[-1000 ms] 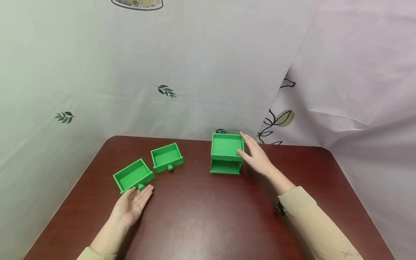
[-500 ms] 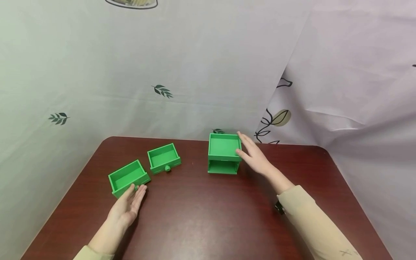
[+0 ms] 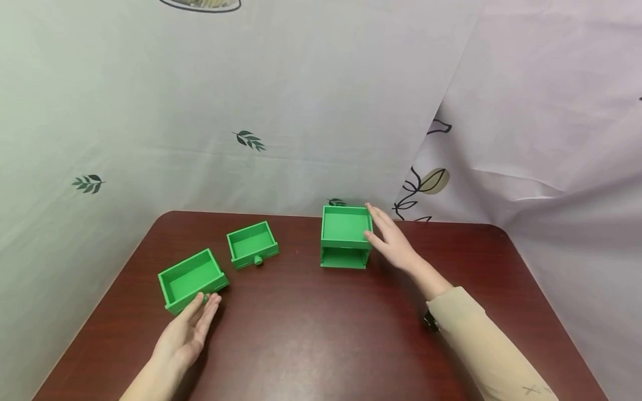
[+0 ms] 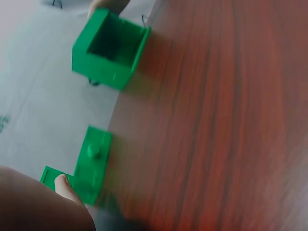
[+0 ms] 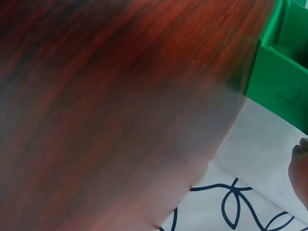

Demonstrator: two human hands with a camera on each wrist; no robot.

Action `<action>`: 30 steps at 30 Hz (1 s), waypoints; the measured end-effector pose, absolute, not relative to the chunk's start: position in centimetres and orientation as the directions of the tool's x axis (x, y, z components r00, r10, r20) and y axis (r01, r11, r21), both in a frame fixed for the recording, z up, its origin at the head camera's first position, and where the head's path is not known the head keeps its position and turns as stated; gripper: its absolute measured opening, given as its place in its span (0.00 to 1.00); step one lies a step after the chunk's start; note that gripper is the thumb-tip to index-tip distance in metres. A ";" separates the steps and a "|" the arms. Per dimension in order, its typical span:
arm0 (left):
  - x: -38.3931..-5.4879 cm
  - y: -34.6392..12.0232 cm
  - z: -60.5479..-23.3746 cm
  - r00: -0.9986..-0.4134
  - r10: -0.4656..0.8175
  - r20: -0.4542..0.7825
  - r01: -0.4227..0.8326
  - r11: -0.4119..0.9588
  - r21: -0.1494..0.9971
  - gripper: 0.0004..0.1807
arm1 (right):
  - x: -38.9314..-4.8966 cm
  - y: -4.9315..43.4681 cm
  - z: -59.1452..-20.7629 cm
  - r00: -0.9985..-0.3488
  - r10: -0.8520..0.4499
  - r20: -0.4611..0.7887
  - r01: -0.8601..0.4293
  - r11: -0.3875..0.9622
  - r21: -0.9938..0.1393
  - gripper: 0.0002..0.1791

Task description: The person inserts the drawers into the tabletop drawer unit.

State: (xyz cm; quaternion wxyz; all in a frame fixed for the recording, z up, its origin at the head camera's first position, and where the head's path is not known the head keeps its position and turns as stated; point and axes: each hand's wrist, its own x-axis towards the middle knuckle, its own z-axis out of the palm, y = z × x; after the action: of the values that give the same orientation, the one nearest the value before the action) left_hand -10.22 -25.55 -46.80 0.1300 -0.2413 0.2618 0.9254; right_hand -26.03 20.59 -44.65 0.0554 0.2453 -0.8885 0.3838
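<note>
On the left in the head view, a small green drawer lies on the table. The thumb and fingers of my left hand pinch its round front knob, which they partly cover. A second green drawer, knob facing front, sits just behind it to the right; its knob also shows in the left wrist view. Farther right stands a green two-level cabinet with a hollow lower slot. My right hand rests along its right side, fingers extended. In the right wrist view the cabinet shows at the upper right.
The dark red-brown wooden table has rounded far corners. A pale cloth printed with leaves hangs directly behind its back edge and around both sides. The cabinet stands close to that back edge.
My left thumb and fingers have drawn closer around the knob. The front drawer has slid left and slightly nearer with the hand, away from the second drawer. My right hand stays at the cabinet.
</note>
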 end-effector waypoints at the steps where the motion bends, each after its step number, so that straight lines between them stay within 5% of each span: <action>1: -10.0 -25.2 -46.7 -0.856 0.107 -0.505 -0.369 -0.812 0.452 0.13 | -26.0 20.6 -44.7 -0.872 -0.395 0.289 -0.481 0.584 -0.654 0.39; 13: -8.0 -18.2 -45.1 -0.863 0.006 -0.505 -0.423 -0.556 0.716 0.13 | -26.0 20.5 -44.7 -0.867 -0.398 0.299 -0.493 0.593 -0.637 0.38; 30: -8.8 -13.1 -45.4 -0.864 0.216 -0.455 -0.500 -0.487 0.716 0.08 | -25.9 20.3 -45.0 -0.862 -0.392 0.321 -0.503 0.594 -0.627 0.37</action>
State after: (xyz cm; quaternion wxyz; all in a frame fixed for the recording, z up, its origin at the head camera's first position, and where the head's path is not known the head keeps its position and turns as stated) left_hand -8.82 -13.07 -45.40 0.2109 -0.1539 0.4602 0.8485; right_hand -25.94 20.33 -44.96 0.0748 0.2516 -0.8897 0.3736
